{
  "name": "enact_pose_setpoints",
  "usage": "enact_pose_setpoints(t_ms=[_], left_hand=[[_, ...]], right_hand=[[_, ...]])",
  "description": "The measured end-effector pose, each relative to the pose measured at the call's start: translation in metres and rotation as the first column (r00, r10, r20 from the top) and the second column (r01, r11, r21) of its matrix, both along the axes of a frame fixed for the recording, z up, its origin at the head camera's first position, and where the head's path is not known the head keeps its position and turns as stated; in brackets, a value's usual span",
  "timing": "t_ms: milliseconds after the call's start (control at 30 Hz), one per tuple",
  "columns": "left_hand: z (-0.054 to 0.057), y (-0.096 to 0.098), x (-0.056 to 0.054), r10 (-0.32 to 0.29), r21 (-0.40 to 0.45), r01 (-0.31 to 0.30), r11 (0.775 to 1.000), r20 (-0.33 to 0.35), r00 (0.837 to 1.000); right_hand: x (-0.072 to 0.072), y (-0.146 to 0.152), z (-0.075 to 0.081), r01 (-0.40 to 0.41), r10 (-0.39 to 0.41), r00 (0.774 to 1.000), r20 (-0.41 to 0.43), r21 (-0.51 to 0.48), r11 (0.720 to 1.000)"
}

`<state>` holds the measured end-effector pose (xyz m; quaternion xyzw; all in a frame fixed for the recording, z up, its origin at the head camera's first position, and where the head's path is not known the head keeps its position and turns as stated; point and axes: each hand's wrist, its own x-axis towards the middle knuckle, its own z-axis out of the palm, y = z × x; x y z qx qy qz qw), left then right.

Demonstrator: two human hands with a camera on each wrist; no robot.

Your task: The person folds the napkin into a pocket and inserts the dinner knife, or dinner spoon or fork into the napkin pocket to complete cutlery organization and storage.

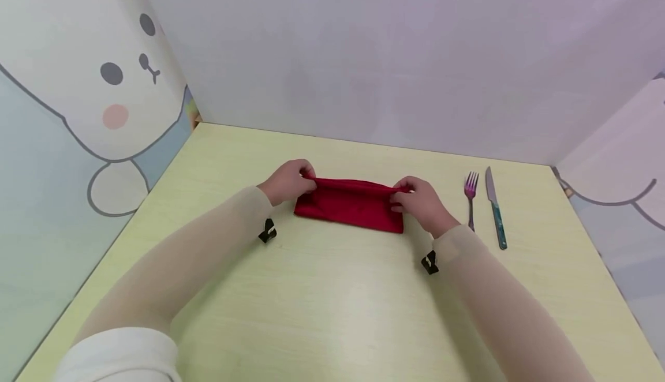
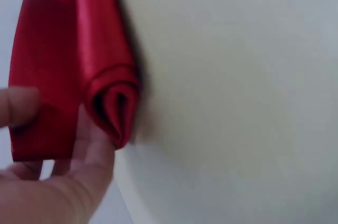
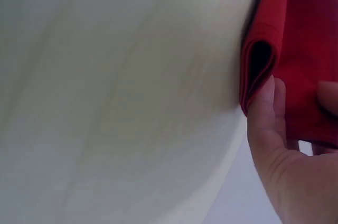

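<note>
A red folded cloth napkin lies lengthwise on the table between both hands. At its far left corner my left hand pinches the raised flap between thumb and fingers. My right hand does the same at the far right corner, so the flap stands up along the far edge. In the left wrist view, the napkin shows a rolled, layered end with the left fingers beside it. From the right wrist, the napkin's other end shows as an open loop of layers, with the right fingertips against it.
Right of the napkin a fork and a table knife with a dark green handle lie side by side on the pale wooden table. A white wall panel rises behind the table, and printed panels flank it.
</note>
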<state>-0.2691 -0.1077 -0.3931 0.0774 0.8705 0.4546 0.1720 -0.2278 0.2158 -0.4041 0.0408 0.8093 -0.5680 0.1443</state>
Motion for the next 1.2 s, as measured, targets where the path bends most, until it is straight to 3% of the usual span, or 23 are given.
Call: enact_pose_setpoints(t_ms=[67,167,333,467,733,933,1067,1200], left_hand=[[-0.001,-0.004,0.006,-0.034,-0.034,0.033,0.999,-0.025,0.999],[0.0,-0.008,0.014,-0.054,-0.064,0.051,0.997,-0.038,0.998],[0.001,-0.009,0.025,-0.008,-0.103,-0.001,0.995,-0.084,0.996],[-0.002,-0.008,0.031,0.04,-0.098,-0.05,0.994,-0.103,0.994],[-0.01,-0.006,0.035,0.083,-0.068,-0.085,0.994,-0.039,0.996],[-0.009,0.001,0.039,0.065,-0.079,-0.07,0.994,-0.068,0.996],[-0.007,0.004,0.041,0.045,-0.128,-0.058,0.99,-0.104,0.994],[-0.006,0.006,0.042,0.036,-0.156,-0.053,0.986,-0.11,0.993]], right_hand=[[0.005,0.003,0.001,-0.042,0.047,0.998,-0.039,0.102,0.994],[0.013,0.005,0.002,-0.103,0.135,0.986,-0.097,0.281,0.954],[0.022,0.004,0.0,-0.145,0.246,0.953,-0.176,0.448,0.882],[0.026,0.003,0.0,-0.15,0.289,0.933,-0.213,0.501,0.852],[0.027,0.006,0.001,-0.167,0.367,0.898,-0.242,0.583,0.795],[0.024,0.017,-0.001,-0.184,0.397,0.887,-0.233,0.61,0.77],[0.025,0.022,-0.001,-0.216,0.438,0.875,-0.208,0.641,0.737],[0.028,0.024,-0.002,-0.253,0.524,0.827,-0.206,0.696,0.672]])
